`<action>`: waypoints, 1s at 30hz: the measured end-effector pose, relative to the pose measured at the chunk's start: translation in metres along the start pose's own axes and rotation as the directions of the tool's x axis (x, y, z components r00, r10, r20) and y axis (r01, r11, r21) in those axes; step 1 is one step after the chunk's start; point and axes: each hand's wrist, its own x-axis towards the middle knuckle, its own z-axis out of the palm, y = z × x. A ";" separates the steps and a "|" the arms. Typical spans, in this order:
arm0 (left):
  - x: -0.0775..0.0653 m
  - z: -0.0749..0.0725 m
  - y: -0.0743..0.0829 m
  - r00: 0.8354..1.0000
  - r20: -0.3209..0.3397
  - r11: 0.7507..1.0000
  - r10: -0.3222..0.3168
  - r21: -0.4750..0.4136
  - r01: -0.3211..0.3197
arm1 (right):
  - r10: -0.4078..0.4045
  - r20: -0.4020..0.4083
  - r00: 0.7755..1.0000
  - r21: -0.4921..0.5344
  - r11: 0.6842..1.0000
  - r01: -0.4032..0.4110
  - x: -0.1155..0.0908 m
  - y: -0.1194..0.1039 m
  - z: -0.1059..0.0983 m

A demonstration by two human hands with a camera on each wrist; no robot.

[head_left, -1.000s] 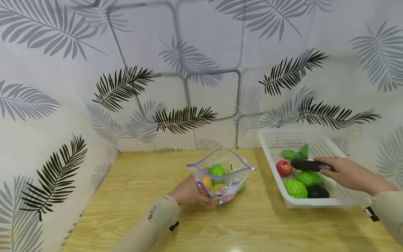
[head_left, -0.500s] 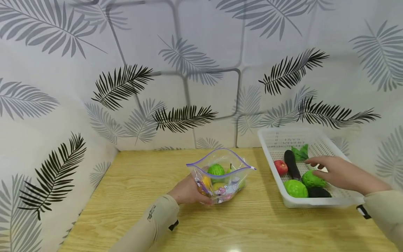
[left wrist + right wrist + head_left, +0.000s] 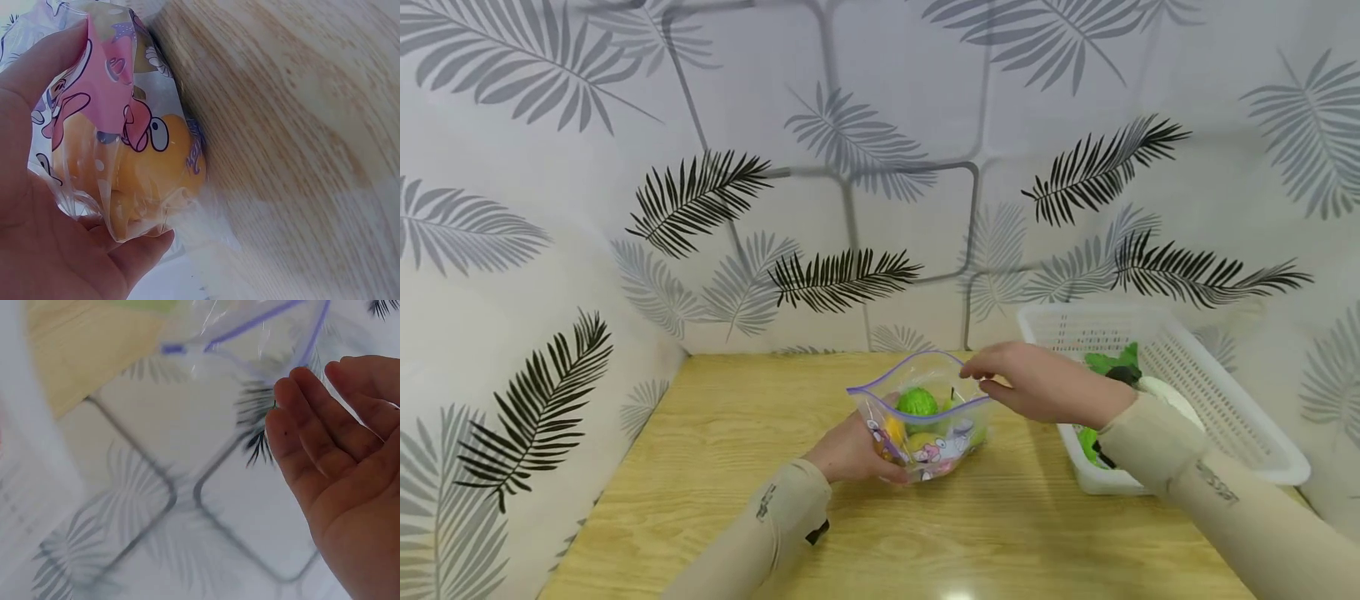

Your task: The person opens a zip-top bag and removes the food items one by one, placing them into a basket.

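My left hand (image 3: 853,450) grips the left side of a clear zip bag (image 3: 936,450) with cartoon prints and a purple zip edge. The bag stands on the table with its mouth open. Inside are a green round fruit (image 3: 917,402), a yellow-green pear-like fruit and several other pieces; an orange-yellow one (image 3: 156,165) shows through the plastic in the left wrist view. My right hand (image 3: 1037,383) hovers at the right end of the bag's mouth, fingers loosely bent and holding nothing. From the head view I cannot tell whether its fingertips touch the zip edge (image 3: 269,325).
A white slatted plastic basket (image 3: 1255,417) stands at the right. In it lie a white radish (image 3: 1172,400) with green leaves (image 3: 1112,358) and other vegetables, partly hidden by my right arm. Behind the wooden table (image 3: 737,400) hangs a leaf-patterned cloth (image 3: 910,225).
My right hand let go of the dark eggplant inside the basket, then moved left out of the basket to the bag's mouth. The left hand keeps its hold on the bag.
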 end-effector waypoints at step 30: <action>-0.002 -0.003 -0.012 0.998 -0.002 0.997 0.066 -0.037 -0.066 | -0.138 0.279 0.950 0.002 0.990 0.143 0.089 -0.028 0.093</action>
